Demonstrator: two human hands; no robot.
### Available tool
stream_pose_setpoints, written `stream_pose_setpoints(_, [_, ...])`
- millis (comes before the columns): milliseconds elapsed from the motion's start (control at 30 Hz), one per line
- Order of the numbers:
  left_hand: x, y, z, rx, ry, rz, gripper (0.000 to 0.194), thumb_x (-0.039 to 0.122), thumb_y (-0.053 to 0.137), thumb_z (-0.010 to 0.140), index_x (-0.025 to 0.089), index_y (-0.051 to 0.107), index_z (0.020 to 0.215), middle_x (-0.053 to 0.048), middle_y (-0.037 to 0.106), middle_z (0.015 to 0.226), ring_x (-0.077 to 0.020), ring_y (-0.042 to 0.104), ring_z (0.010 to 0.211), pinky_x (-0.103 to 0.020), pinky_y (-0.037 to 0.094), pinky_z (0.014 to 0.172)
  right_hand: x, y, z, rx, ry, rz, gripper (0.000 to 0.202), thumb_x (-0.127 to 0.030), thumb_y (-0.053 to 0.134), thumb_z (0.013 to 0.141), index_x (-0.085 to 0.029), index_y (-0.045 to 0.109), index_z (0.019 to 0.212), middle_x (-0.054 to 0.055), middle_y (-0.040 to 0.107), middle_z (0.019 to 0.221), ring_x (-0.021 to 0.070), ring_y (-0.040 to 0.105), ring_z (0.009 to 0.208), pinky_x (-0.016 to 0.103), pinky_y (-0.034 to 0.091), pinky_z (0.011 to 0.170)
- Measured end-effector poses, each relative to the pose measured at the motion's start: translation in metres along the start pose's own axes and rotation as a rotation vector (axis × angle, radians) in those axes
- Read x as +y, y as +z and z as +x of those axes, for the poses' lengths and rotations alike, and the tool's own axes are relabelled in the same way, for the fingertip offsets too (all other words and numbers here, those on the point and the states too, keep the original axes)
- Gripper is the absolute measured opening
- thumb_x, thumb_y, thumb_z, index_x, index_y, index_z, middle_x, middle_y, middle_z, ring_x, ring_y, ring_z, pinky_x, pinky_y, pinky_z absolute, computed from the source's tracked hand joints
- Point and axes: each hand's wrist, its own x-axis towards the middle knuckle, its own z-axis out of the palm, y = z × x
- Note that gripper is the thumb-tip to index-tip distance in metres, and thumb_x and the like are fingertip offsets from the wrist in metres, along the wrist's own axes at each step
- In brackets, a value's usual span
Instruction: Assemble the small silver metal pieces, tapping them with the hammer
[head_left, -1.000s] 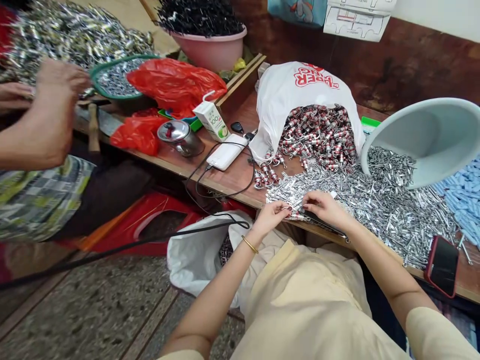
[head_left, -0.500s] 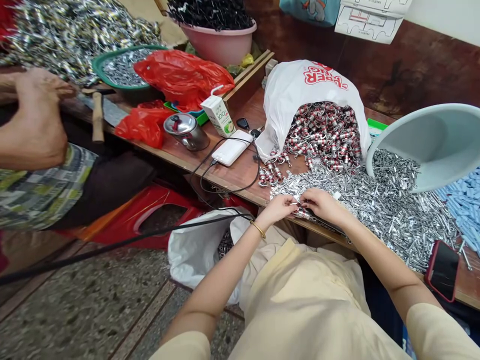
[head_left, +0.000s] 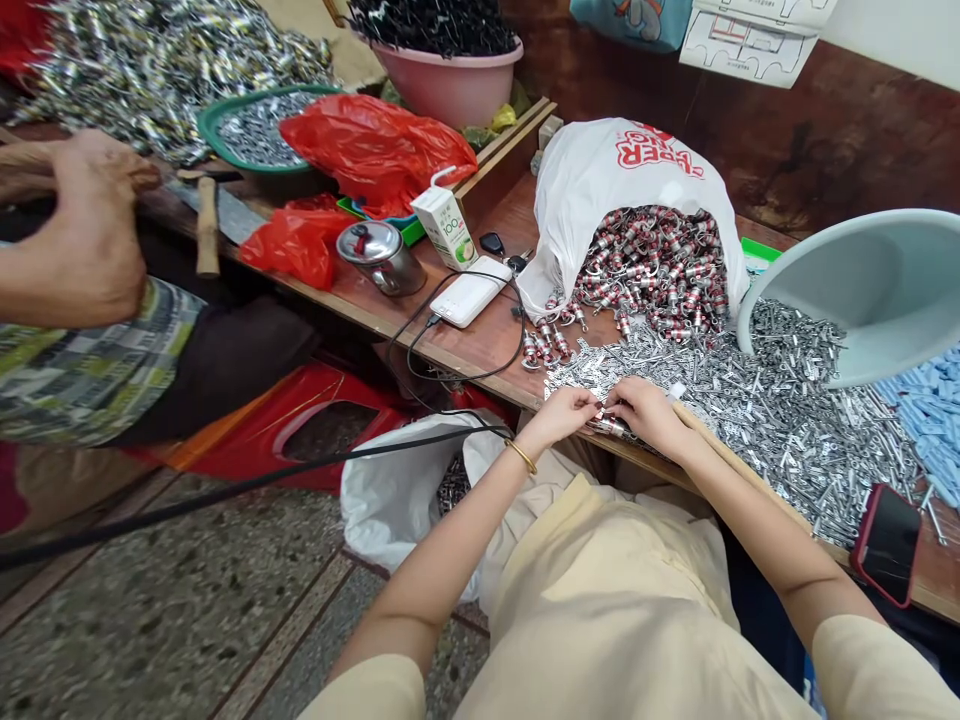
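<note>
Head view. At the near edge of the bench (head_left: 457, 350) we record the left hand (head_left: 562, 412) and right hand (head_left: 649, 408) almost meeting, thumbs and fingers bent inward; we cannot tell whether either is closed on a part. Just under the fingers, along that edge, we note a single red-banded cylinder (head_left: 611, 426), partly hidden. Loose silver metal parts (head_left: 795, 450) spread from beside the hands rightward along the near edge. Farther back, a white plastic bag (head_left: 581, 175) lies with its mouth toward us, holding a heap of similar banded cylinders (head_left: 652, 272); a few lie outside it. We log a grey basin (head_left: 892, 290) tilted over the metal parts, and a phone (head_left: 889, 545) at the near edge, right.
</note>
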Motion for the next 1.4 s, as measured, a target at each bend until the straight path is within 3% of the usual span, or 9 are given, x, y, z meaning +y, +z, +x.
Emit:
stream_pose_setpoints(300, [-0.008,0.001,-0.001,0.01,0.046,0.021,0.018,0.03,0.07,0.073,0.014,0.063,0.073,0.001,0.061,0.066,-0.012,0.058,0.061,-0.024,0.054,0.059,-0.01,-0.009,-0.002,-0.029,0.002,-0.095,0.011,-0.011,0.061,0.09,-0.02,0.064,0.084,0.009,0.066,0.093,0.0246,0.058,0.094,0.036,0.046,0.084])
stream_pose_setpoints(400, [-0.012,0.003,-0.001,0.077,0.101,0.158,0.013,0.027,0.065,0.075,0.014,0.064,0.072,-0.001,0.064,0.067,-0.012,0.057,0.061,-0.021,0.049,0.057,-0.009,-0.026,-0.035,0.17,-0.016,-0.188,0.014,-0.024,0.058,0.096,-0.022,0.064,0.109,0.013,0.064,0.118,0.03,0.056,0.112,0.045,0.046,0.095])
stream_pose_setpoints(467, [-0.014,0.004,0.0,0.109,0.138,0.254,0.011,0.025,0.063,0.076,0.015,0.065,0.073,-0.001,0.065,0.068,-0.0119,0.056,0.061,-0.02,0.045,0.055,-0.003,-0.04,-0.068,0.283,0.117,-0.331,0.023,-0.032,0.055,0.098,-0.022,0.06,0.118,0.015,0.063,0.118,0.0323,0.057,0.109,0.047,0.046,0.093])
stream_pose_setpoints(600, [-0.014,0.003,0.001,0.126,0.172,0.344,0.011,0.025,0.061,0.077,0.016,0.065,0.073,0.0,0.065,0.067,-0.0132,0.057,0.062,-0.022,0.044,0.058,0.015,-0.053,-0.127,0.154,0.398,-0.528,0.028,-0.039,0.053,0.098,-0.018,0.057,0.115,0.015,0.066,0.101,0.0313,0.061,0.092,0.041,0.048,0.078])
stream_pose_setpoints(700, [-0.012,0.002,0.002,0.106,0.166,0.373,0.011,0.025,0.059,0.077,0.017,0.064,0.073,0.0,0.066,0.068,-0.0139,0.058,0.064,-0.022,0.045,0.059,0.024,-0.051,-0.145,0.106,0.436,-0.477,0.024,-0.033,0.047,0.098,-0.017,0.056,0.113,0.015,0.068,0.098,0.0296,0.064,0.089,0.039,0.049,0.076])
stream_pose_setpoints(867, [-0.009,0.004,0.0,0.113,0.173,0.377,0.01,0.024,0.059,0.077,0.016,0.063,0.071,-0.001,0.066,0.069,-0.0135,0.057,0.064,-0.021,0.042,0.058,0.005,-0.054,-0.141,0.171,0.358,-0.365,0.034,-0.034,0.038,0.101,-0.02,0.057,0.125,0.015,0.071,0.106,0.0305,0.068,0.094,0.04,0.052,0.077])
stream_pose_setpoints(1033, [-0.009,0.006,-0.002,0.131,0.178,0.361,0.01,0.024,0.059,0.076,0.016,0.063,0.072,0.0,0.065,0.068,-0.0138,0.057,0.064,-0.022,0.041,0.058,-0.029,-0.062,-0.13,0.066,0.239,-0.173,0.039,-0.037,0.039,0.103,-0.029,0.057,0.137,0.01,0.075,0.107,0.0274,0.072,0.088,0.038,0.055,0.073])
stream_pose_setpoints(1167, [-0.008,0.007,-0.003,0.143,0.179,0.378,0.011,0.026,0.059,0.076,0.017,0.064,0.072,0.0,0.063,0.065,-0.0138,0.055,0.061,-0.023,0.039,0.058,-0.034,-0.059,-0.122,0.015,0.203,-0.236,0.044,-0.035,0.042,0.102,-0.035,0.054,0.144,0.007,0.073,0.092,0.0255,0.07,0.079,0.033,0.052,0.066])
stream_pose_setpoints(1400, [-0.001,0.008,-0.006,0.146,0.184,0.423,0.013,0.026,0.059,0.079,0.017,0.065,0.072,0.001,0.062,0.063,-0.0144,0.054,0.06,-0.024,0.038,0.058,-0.031,-0.047,-0.113,-0.07,0.217,-0.484,0.05,-0.028,0.041,0.102,-0.033,0.049,0.151,0.006,0.065,0.08,0.0154,0.055,0.052,0.026,0.033,0.051])
